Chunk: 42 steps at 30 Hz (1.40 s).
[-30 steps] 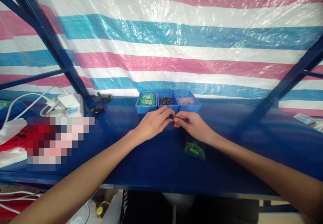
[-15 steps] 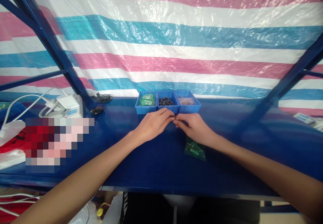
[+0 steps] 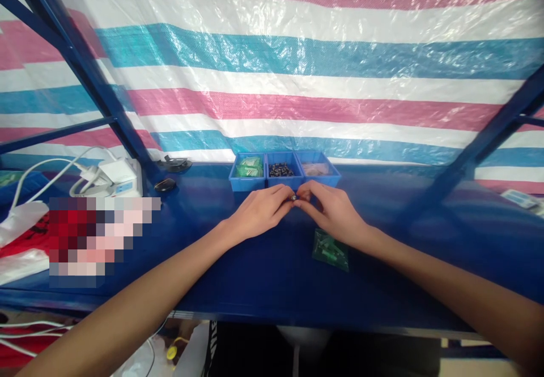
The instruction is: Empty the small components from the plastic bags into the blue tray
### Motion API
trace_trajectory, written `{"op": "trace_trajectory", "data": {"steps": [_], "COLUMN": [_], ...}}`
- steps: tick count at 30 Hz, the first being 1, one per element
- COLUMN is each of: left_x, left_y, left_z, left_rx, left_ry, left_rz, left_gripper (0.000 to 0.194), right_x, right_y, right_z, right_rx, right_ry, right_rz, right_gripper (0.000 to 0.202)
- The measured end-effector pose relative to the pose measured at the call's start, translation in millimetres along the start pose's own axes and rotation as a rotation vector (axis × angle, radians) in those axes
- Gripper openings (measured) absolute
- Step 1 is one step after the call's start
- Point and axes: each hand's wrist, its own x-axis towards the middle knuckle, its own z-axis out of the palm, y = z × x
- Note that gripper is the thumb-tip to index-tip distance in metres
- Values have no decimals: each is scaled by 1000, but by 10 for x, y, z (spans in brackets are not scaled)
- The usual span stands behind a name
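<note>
Over the blue table, just in front of three joined bins, my left hand and my right hand meet at the fingertips. A small dark, shiny part is pinched between them; its exact shape is too small to tell. Both hands have closed fingertips on it. Green packets lie in the left bin, many small dark metallic pieces in the middle bin, and pale pinkish bags in the right bin. A green bag rests on the table below my right wrist.
A white power strip with plugs and cables stands at the left, near a black mouse-like object and a dark stand. Red and white plastic lies at the left edge. Blue frame posts rise on both sides.
The fingers of my right hand have lifted and spread a little around the small part, which now shows more between the fingertips. The view has shifted slightly.
</note>
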Motion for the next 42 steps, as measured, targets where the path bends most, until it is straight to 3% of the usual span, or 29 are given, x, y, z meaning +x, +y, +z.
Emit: {"op": "trace_trajectory", "data": {"steps": [7, 12, 18, 26, 32, 42], "left_x": [8, 6, 4, 2, 7, 0], "left_y": [-41, -46, -18, -15, 0, -11], "left_z": [18, 16, 4, 3, -10, 3], "left_rx": [13, 10, -3, -74, -57, -15], "left_ry": [2, 2, 47, 118, 82, 94], "left_rz": [-12, -11, -21, -27, -9, -8], "left_gripper": [23, 27, 27, 19, 21, 22], "right_x": [-6, -2, 23, 35, 28, 51], "right_y": [23, 4, 1, 31, 25, 34], "right_z": [25, 23, 27, 30, 38, 18], "right_rx": [-30, 29, 284, 580, 681, 554], "right_ry": [41, 47, -39, -206, -196, -151], "right_rz": [-94, 34, 283, 419, 540, 435], "right_gripper": [5, 8, 17, 20, 28, 23]}}
